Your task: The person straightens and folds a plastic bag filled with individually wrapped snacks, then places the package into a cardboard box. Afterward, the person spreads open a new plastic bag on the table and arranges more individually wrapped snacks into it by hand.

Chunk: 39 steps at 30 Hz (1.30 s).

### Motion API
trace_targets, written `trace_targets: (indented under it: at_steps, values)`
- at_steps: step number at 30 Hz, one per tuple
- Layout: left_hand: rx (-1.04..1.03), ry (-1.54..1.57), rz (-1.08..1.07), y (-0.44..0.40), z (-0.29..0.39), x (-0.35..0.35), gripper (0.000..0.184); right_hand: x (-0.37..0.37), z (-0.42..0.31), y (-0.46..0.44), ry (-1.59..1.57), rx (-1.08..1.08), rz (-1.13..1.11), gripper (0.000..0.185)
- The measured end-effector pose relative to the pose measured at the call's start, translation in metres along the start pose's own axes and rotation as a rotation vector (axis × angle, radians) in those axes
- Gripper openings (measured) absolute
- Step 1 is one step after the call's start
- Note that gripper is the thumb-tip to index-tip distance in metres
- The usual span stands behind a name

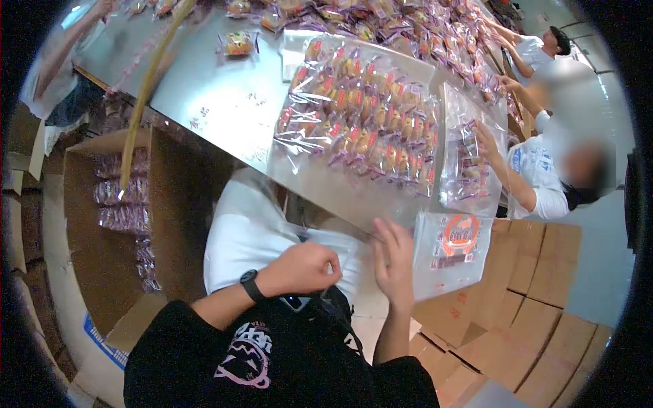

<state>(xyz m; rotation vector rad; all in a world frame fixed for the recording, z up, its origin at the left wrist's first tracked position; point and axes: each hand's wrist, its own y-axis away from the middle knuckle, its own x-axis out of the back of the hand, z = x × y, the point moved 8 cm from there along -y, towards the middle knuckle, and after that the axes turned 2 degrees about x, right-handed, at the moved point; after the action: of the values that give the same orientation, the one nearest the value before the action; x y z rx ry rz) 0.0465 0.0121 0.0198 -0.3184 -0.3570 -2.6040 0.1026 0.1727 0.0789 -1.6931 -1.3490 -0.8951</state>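
Observation:
My left hand (306, 269), with a dark watch on the wrist, is closed in front of my lap; a faint clear film shows beside it, and what it holds, if anything, is hidden. Fingers extended and slightly apart, my right hand (394, 262) is open just below the table edge, left of a printed plastic bag (445, 253). Above both hands, a clear bag of wrapped pastries (357, 122) lies flat on the metal table (228, 112), its pastries in rows.
A pile of wrapped pastries (381, 20) covers the table's far side. An open carton (183, 204) holds packs at left, near a yellow strap (144, 92). A co-worker (544, 163) reaches over another bag (469, 153) at right. Stacked cartons (537, 299) stand lower right.

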Motion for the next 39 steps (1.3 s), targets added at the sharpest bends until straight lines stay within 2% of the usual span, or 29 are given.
trace_targets:
  at_steps: [3,7,10,12,14,15,17,18,20,22,23,25,27,29,32,33,34,36,37,38,39]
  values:
    - [-0.063,-0.066,-0.022,0.003,0.006,-0.013,0.025,-0.026,0.037,-0.001,0.133,-0.128,-0.138,0.042]
    - [-0.068,-0.067,-0.156,0.015,0.014,-0.016,0.021,-0.030,0.041,0.004,0.107,-0.198,-0.136,0.043]
    - [-0.143,0.117,-0.166,0.043,0.044,0.023,0.018,-0.032,0.043,0.004,0.075,-0.230,-0.138,0.044]
    - [-0.256,0.190,-0.013,0.072,0.065,0.080,0.020,-0.033,0.049,0.006,0.055,-0.217,-0.128,0.044]
    - [-0.358,0.308,0.370,0.115,0.081,0.146,0.024,-0.032,0.049,0.002,0.048,-0.229,-0.122,0.042]
    - [-0.597,0.484,0.386,0.143,0.079,0.167,0.017,-0.031,0.048,0.002,0.048,-0.236,-0.118,0.041]
    - [-0.853,0.724,0.571,0.191,0.080,0.200,0.011,-0.028,0.049,0.001,0.016,-0.249,-0.069,0.038]
    - [-0.861,0.783,0.749,0.215,0.088,0.213,0.013,-0.027,0.049,0.001,0.001,-0.256,-0.047,0.037]
    - [-0.881,0.811,0.831,0.247,0.093,0.238,0.018,-0.025,0.052,-0.001,-0.054,-0.273,-0.043,0.034]
    - [-0.882,0.853,1.130,0.260,0.094,0.258,0.014,-0.022,0.056,-0.001,-0.097,-0.284,-0.023,0.032]
    - [-0.864,0.869,1.386,0.269,0.085,0.264,0.009,-0.023,0.060,0.001,-0.115,-0.286,0.000,0.031]
    - [-0.809,0.833,1.844,0.271,0.093,0.266,0.011,-0.024,0.065,0.001,-0.138,-0.281,0.026,0.029]
    - [-1.008,0.965,1.383,0.317,0.069,0.290,0.014,-0.025,0.067,0.004,-0.152,-0.271,0.029,0.029]
    - [-1.039,0.871,1.000,0.312,0.087,0.288,0.013,-0.023,0.062,0.004,-0.074,-0.268,0.006,0.030]
    - [-0.898,0.892,0.895,0.230,0.110,0.241,0.010,-0.005,0.023,-0.007,-0.009,-0.269,-0.053,0.036]
    - [-0.710,1.043,0.900,0.205,0.089,0.210,0.006,0.002,0.003,-0.010,0.007,-0.277,-0.088,0.039]
    - [-0.582,1.113,0.794,0.177,0.083,0.178,0.006,0.005,-0.027,-0.015,-0.079,-0.164,-0.098,0.045]
    - [-0.380,1.150,0.430,0.120,0.092,0.100,0.008,-0.007,-0.081,-0.016,-0.352,0.015,-0.190,0.054]
    - [-0.361,1.087,0.226,0.103,0.107,0.062,0.010,-0.017,-0.105,-0.012,-0.543,0.100,-0.249,0.057]
    - [-0.444,0.906,0.070,0.093,0.130,0.037,0.012,-0.031,-0.121,-0.002,-0.725,0.220,-0.366,0.054]
    - [-0.590,0.622,-0.024,0.089,0.150,0.027,0.019,-0.046,-0.121,0.011,-0.683,0.351,-0.454,0.051]
